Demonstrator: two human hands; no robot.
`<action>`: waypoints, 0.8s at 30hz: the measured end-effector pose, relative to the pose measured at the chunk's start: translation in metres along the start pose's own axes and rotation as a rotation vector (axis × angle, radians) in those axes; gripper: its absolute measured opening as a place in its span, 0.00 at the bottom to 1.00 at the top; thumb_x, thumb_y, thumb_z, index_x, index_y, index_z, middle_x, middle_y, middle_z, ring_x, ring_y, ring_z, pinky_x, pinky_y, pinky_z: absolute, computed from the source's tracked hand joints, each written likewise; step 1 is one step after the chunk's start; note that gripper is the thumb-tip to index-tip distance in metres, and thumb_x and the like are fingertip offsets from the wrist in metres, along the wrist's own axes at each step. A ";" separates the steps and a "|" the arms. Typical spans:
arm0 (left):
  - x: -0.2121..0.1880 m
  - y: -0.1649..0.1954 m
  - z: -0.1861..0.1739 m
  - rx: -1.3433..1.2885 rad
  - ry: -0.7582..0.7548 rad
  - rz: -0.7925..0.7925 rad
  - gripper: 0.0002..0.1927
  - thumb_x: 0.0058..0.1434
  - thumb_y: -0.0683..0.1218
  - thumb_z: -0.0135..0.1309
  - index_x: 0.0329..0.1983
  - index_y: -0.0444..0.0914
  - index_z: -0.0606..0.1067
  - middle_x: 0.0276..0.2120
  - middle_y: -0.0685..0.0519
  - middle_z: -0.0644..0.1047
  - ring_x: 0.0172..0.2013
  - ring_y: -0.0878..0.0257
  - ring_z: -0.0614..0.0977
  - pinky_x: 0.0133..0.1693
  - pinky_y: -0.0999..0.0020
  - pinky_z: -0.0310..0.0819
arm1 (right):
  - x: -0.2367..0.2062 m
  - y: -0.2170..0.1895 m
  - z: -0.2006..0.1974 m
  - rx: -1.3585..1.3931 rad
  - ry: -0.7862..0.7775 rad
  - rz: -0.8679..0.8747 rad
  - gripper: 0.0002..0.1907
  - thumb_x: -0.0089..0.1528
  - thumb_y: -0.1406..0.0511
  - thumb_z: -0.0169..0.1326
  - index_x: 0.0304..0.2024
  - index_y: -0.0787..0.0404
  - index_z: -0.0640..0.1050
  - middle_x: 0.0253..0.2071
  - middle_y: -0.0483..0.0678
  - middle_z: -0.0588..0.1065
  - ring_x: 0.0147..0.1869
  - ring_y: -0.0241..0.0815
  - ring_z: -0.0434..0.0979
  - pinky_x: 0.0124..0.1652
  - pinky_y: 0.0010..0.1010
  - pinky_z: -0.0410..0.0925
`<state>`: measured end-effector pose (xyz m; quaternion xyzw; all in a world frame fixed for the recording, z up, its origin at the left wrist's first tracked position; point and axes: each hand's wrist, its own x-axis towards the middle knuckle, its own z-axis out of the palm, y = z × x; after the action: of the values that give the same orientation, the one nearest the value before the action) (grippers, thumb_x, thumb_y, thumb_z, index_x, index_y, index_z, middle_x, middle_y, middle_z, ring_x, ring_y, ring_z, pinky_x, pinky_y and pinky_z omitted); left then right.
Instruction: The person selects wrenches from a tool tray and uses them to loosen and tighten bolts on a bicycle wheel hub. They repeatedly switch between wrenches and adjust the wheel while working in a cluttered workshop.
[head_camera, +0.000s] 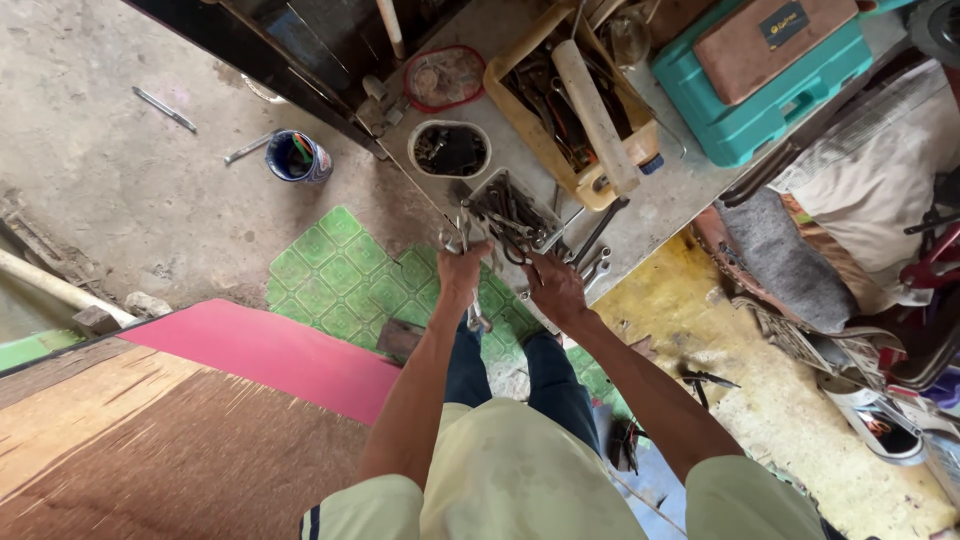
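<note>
Two hands are down at the tool heap, and I'm watching from above. My left hand (463, 272) has its fingers wrapped tight around a bunch of spanners (470, 240); their heads poke up past the knuckles toward twelve o'clock and one shank hangs below the fist. My right hand (556, 290) sits just beside it at three o'clock, fingers curled down into the loose spanners at the near edge of the metal tray (508, 205); whether it has actually pinched one I cannot tell, the knuckles hide the tips.

The tray lies on the concrete tabletop (660, 205), with a round tin of small parts (450, 149) at eleven o'clock from it and a yellow tool caddy (575, 105) at one o'clock. A blue cup (297, 157) stands well apart on the floor at ten o'clock.

My judgement on doing this well: keep the left bunch upright and squeezed so nothing slips out, lift one spanner at a time with the right rather than raking the pile, and keep clear of the tray's edge, where several spanners already overhang the tabletop.
</note>
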<state>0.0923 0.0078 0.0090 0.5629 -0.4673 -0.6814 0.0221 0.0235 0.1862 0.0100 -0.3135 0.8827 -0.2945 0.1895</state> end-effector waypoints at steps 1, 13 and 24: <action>0.001 0.004 0.003 -0.029 0.003 0.010 0.06 0.56 0.41 0.65 0.35 0.33 0.85 0.19 0.54 0.74 0.16 0.68 0.66 0.19 0.64 0.54 | -0.001 -0.001 0.000 0.001 0.024 -0.027 0.14 0.65 0.64 0.57 0.52 0.61 0.78 0.42 0.57 0.80 0.43 0.61 0.80 0.43 0.50 0.73; 0.020 0.022 0.025 0.344 0.170 0.060 0.24 0.52 0.53 0.71 0.24 0.28 0.76 0.19 0.47 0.76 0.20 0.56 0.75 0.24 0.50 0.67 | 0.068 -0.002 -0.025 -0.146 -0.210 0.303 0.29 0.65 0.54 0.56 0.66 0.56 0.72 0.46 0.64 0.80 0.51 0.65 0.80 0.51 0.54 0.72; 0.019 0.020 0.032 0.426 0.105 0.137 0.31 0.53 0.58 0.70 0.19 0.26 0.73 0.18 0.40 0.76 0.20 0.52 0.78 0.26 0.49 0.70 | 0.109 0.001 -0.006 -0.220 -0.437 0.528 0.43 0.54 0.45 0.65 0.66 0.55 0.68 0.60 0.58 0.74 0.64 0.59 0.74 0.59 0.51 0.68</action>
<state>0.0506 0.0056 0.0054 0.5565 -0.6360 -0.5340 -0.0270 -0.0599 0.1164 -0.0024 -0.1487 0.8983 -0.0648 0.4083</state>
